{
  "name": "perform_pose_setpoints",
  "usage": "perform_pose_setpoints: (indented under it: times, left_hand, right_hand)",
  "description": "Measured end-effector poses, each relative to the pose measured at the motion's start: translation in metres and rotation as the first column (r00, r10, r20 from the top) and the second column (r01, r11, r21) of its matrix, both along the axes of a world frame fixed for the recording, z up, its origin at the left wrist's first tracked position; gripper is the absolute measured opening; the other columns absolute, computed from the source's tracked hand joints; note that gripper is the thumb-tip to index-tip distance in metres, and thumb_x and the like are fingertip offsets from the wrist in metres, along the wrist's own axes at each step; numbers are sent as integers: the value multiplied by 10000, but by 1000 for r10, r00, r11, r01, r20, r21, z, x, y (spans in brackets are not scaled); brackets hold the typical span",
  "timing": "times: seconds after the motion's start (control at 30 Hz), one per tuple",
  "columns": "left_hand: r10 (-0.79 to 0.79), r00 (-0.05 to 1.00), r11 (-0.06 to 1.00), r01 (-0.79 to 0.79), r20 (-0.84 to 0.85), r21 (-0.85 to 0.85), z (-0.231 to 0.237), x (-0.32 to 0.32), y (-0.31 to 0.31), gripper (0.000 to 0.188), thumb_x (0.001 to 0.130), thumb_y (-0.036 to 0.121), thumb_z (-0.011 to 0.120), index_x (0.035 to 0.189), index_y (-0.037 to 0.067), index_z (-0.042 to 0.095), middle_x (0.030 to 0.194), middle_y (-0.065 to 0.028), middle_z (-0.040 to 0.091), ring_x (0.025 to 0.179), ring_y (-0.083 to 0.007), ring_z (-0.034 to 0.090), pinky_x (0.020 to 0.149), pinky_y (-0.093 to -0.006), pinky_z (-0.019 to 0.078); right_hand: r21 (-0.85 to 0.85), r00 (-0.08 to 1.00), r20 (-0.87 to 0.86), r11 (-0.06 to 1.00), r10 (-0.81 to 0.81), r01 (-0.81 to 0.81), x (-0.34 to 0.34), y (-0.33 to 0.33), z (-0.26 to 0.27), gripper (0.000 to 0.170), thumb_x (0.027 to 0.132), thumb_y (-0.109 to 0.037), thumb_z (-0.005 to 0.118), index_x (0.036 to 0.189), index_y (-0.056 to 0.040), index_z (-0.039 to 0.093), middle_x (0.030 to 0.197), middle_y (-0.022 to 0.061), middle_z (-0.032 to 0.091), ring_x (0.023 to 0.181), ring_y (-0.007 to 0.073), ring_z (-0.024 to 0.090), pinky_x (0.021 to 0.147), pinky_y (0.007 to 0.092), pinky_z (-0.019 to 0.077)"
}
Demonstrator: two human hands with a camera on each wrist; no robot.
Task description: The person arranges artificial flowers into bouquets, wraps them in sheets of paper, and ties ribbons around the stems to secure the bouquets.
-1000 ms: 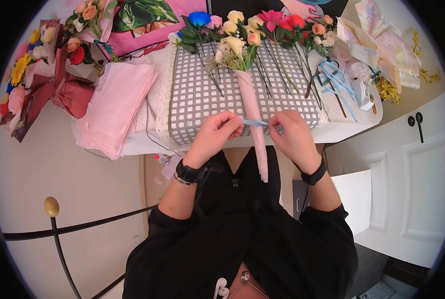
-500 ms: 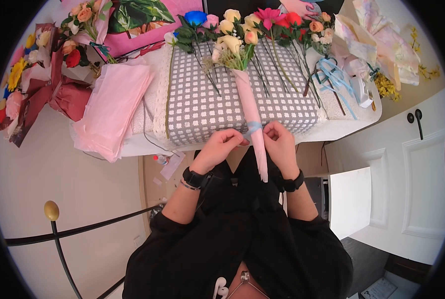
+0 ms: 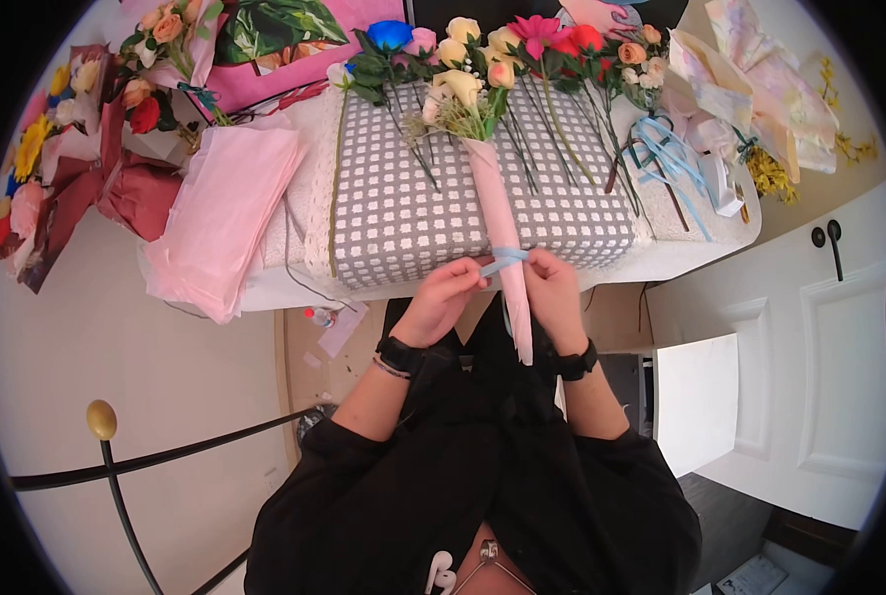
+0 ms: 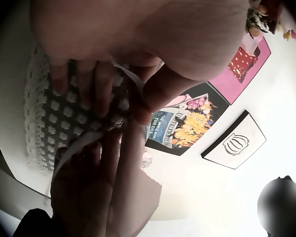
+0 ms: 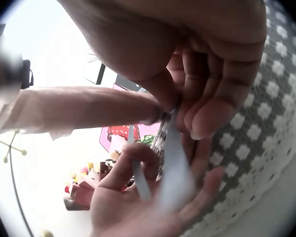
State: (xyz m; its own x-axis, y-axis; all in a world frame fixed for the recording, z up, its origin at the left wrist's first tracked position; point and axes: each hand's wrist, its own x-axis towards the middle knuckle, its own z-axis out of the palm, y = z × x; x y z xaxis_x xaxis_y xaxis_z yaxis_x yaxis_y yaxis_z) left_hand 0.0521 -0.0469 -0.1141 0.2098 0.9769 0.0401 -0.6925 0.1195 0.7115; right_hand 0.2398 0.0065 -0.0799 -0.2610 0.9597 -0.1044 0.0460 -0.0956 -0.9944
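A narrow bouquet rolled in pink paper (image 3: 490, 188) lies upright in the head view, its lower end past the table's front edge. Cream flowers (image 3: 463, 91) top it. A light blue ribbon (image 3: 508, 255) loops round its lower part, strands crossing at the front. At the roll's left, my left hand (image 3: 443, 299) pinches one ribbon end between thumb and forefinger. My right hand (image 3: 556, 297), close against the right side, pinches another stretch; the right wrist view shows this ribbon (image 5: 175, 168) hanging from its fingertips.
Loose artificial flowers (image 3: 391, 38) lie along the back of the grey checked cloth (image 3: 393, 208). Pink paper sheets (image 3: 227, 213) are stacked at left, beside a dark red wrapped bouquet (image 3: 130, 193). More blue ribbon (image 3: 666, 149) and a pale wrapped bouquet (image 3: 760, 89) are at right.
The ribbon, earlier stretched across the front of the roll, now loops round it with crossed strands. Both hands have come lower and closer to the roll.
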Motion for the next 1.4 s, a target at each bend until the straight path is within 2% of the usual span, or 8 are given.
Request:
perform_pose_setpoints:
  times: [0.1, 0.3, 0.37, 0.63, 0.9, 0.97, 1.2, 1.4]
  left_hand:
    - [5, 987, 1000, -6, -160, -3, 6, 6, -1, 161, 996, 178, 532, 922, 54, 603, 998, -7, 604, 978, -115, 546, 885, -318, 456]
    - [-176, 942, 972, 120, -287, -205, 36, -9, -6, 135, 995, 175, 551, 954, 59, 607, 936, 0, 606, 791, -85, 546, 718, -235, 444]
    - [-77, 892, 997, 58, -446, -57, 34, -16, -5, 163, 991, 174, 558, 925, 43, 629, 880, -5, 637, 705, -71, 514, 645, -223, 427]
    - [160, 760, 987, -108, -630, 121, 82, -22, 0, 201, 972, 148, 556, 861, 14, 655, 806, -19, 662, 681, -65, 501, 644, -230, 428]
    - [121, 685, 993, -71, -718, 99, 110, -16, 20, 197, 963, 137, 555, 896, -7, 671, 803, -20, 660, 689, -70, 554, 646, -227, 464]
    - [137, 612, 990, -59, -779, 127, 113, -20, 17, 194, 958, 128, 558, 938, -20, 682, 812, -19, 661, 695, -72, 568, 655, -230, 479]
    - [55, 783, 983, 66, -619, 170, 125, -42, 14, 226, 950, 48, 517, 1094, -33, 671, 956, -55, 692, 843, -120, 629, 774, -260, 501]
    - [135, 609, 970, 80, -782, 230, 124, -52, -1, 329, 939, -41, 463, 1240, -32, 597, 1130, -113, 700, 1056, -167, 650, 896, -289, 505]
  right_hand:
    - [-68, 987, -135, 993, 89, -98, -11, -7, -4, 148, 888, -97, 676, 991, -4, 726, 799, 39, 712, 690, 57, 622, 561, 222, 473]
    - [86, 990, 112, 992, 85, -95, -18, -7, 14, 193, 854, -92, 681, 1024, -37, 752, 773, 65, 720, 712, 67, 659, 626, 236, 516]
    - [336, 963, 257, 926, 83, -170, -17, -1, 12, 178, 845, -80, 669, 1002, -59, 752, 718, 71, 700, 637, 63, 630, 597, 250, 504]
    - [316, 965, 249, 934, 84, -164, 14, 8, 45, 212, 826, -90, 682, 1035, -62, 706, 603, 8, 537, 549, 47, 469, 505, 246, 375]
    - [564, 818, 569, 682, 87, -465, -10, 8, 91, 150, 821, -155, 724, 910, -41, 685, 728, 100, 626, 579, 202, 581, 545, 332, 454]
    - [410, 878, 440, 828, 189, -384, -12, 9, 87, 123, 841, -132, 709, 894, -23, 687, 752, 97, 650, 583, 191, 592, 546, 309, 459]
    - [540, 987, 159, 836, 17, -102, -14, 6, 67, 104, 878, -92, 680, 915, 5, 692, 699, 65, 663, 599, 105, 605, 543, 264, 461]
    - [275, 988, 84, 956, -127, 99, -4, 11, 57, 138, 894, -114, 677, 819, 0, 666, 615, 48, 630, 534, 61, 541, 510, 243, 425]
